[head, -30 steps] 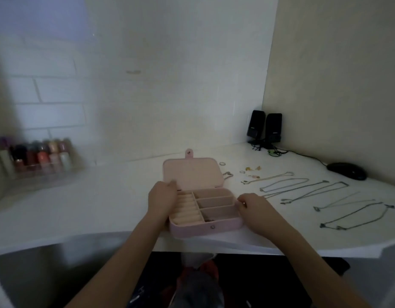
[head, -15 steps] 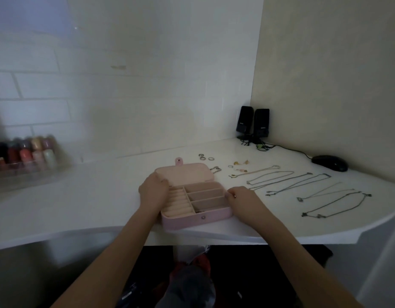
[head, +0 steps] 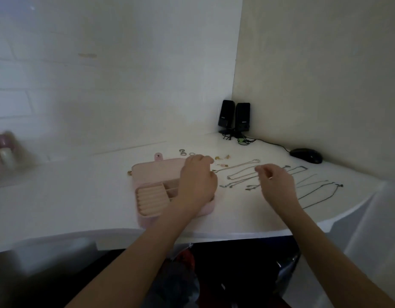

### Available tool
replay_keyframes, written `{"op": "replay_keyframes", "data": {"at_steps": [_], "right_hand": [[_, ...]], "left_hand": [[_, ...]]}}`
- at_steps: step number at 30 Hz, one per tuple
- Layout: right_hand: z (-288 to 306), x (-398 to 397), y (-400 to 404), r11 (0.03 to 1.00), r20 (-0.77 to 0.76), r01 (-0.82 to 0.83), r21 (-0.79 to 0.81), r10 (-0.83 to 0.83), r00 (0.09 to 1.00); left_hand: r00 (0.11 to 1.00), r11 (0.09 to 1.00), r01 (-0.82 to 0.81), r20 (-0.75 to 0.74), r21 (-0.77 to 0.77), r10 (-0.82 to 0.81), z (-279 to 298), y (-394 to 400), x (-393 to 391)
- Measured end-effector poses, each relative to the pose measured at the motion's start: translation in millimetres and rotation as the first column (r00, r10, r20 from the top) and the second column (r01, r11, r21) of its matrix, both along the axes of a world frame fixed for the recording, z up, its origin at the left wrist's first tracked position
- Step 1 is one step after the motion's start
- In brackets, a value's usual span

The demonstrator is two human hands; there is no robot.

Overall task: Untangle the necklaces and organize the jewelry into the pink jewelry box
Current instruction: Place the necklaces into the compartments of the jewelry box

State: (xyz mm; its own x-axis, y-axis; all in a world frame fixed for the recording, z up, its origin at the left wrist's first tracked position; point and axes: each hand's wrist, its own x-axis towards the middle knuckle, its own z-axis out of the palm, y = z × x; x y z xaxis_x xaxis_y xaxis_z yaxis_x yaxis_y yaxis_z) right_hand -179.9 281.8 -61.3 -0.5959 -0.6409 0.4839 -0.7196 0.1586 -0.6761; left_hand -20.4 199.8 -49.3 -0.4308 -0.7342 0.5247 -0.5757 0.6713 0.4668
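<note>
The pink jewelry box (head: 152,197) lies open near the table's front edge, its lid (head: 157,172) folded back and its ring rolls showing. My left hand (head: 197,182) hovers over the box's right half with fingers curled down, the tips hidden, close to the end of a chain. My right hand (head: 276,185) is raised over the necklaces (head: 241,172) with fingers loosely apart and nothing in it. Several chains lie side by side in stretched loops, out to the far right one (head: 316,193). Rings (head: 183,152) and small earrings (head: 223,157) sit behind the box.
Two black speakers (head: 234,116) stand in the corner, their cable running to a black mouse (head: 306,155) at the right wall. Blurred nail polish bottles (head: 3,152) stand at the far left. A small gold piece (head: 130,172) lies left of the lid.
Both hands have let go of the box's sides and moved right. The left now sits over the box's right half and the right over the necklaces. The camera has turned right.
</note>
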Motion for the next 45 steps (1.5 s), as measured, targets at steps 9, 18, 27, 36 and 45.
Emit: {"op": "replay_keyframes", "data": {"at_steps": [9, 18, 27, 36, 45], "right_hand": [[-20.0, -156.0, 67.2, 0.837, 0.020, 0.460, 0.297, -0.487, 0.873], [-27.5, -188.5, 60.5, 0.785, -0.202, 0.491, 0.378, -0.447, 0.871], [-27.8, -191.4, 54.1, 0.860, -0.134, 0.444, 0.251, -0.423, 0.896], [-33.1, -170.5, 60.0, 0.936, -0.058, 0.335, 0.109, -0.330, 0.942], [-53.9, -62.7, 86.5, 0.985, -0.281, -0.153, 0.082, 0.170, 0.944]], "left_hand": [[0.833, 0.833, 0.554, -0.012, 0.006, -0.554, -24.1, 60.7, -117.2], [0.742, 0.710, 0.648, -0.018, 0.277, -0.670, -45.2, 63.8, -131.6], [0.782, 0.763, 0.618, -0.046, 0.190, -0.622, -40.3, 62.5, -126.0], [0.875, 0.854, 0.466, -0.260, 0.231, -0.407, -43.1, 44.2, -109.2], [0.894, 0.877, 0.447, -0.069, 0.178, -0.442, -41.4, 42.4, -97.9]]}}
